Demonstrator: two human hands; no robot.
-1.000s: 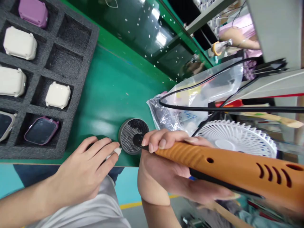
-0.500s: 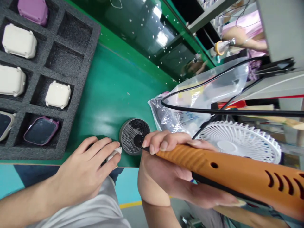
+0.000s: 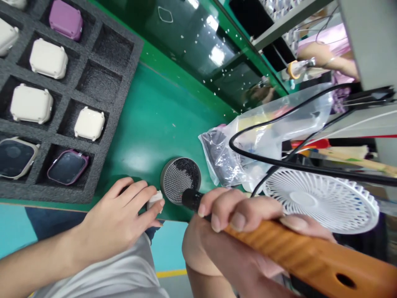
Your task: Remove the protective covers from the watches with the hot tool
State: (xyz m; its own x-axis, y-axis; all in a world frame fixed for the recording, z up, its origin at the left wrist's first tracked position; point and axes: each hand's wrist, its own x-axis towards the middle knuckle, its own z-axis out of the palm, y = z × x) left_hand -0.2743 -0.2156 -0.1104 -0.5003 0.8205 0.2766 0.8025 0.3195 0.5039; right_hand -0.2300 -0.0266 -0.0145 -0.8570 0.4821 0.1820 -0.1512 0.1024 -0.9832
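Observation:
My right hand (image 3: 238, 227) is wrapped round an orange electric screwdriver (image 3: 313, 252) with a black nose (image 3: 192, 199). That nose hangs over the right lower edge of a round grey dish (image 3: 175, 183) with a grid of holes; its bit is too small to make out. Small dark screws (image 3: 190, 167) lie heaped along the dish's far right side. Left of the dish, my left hand (image 3: 120, 215) is closed on a white watch case (image 3: 154, 201) at the table's front edge. Fingers hide most of that case.
A black foam tray (image 3: 124, 95) at the left holds white, purple and dark-screened watch cases in its pockets. Clear plastic bags (image 3: 248, 136) lie right of the dish, beside a white fan (image 3: 304, 198). A black cable (image 3: 279, 118) loops above them. A person's arm (image 3: 328, 58) shows behind.
The screwdriver's nose has drawn back from over the dish's middle to its edge and risen towards me. The whole view has shifted slightly. My left hand keeps hold of the white case.

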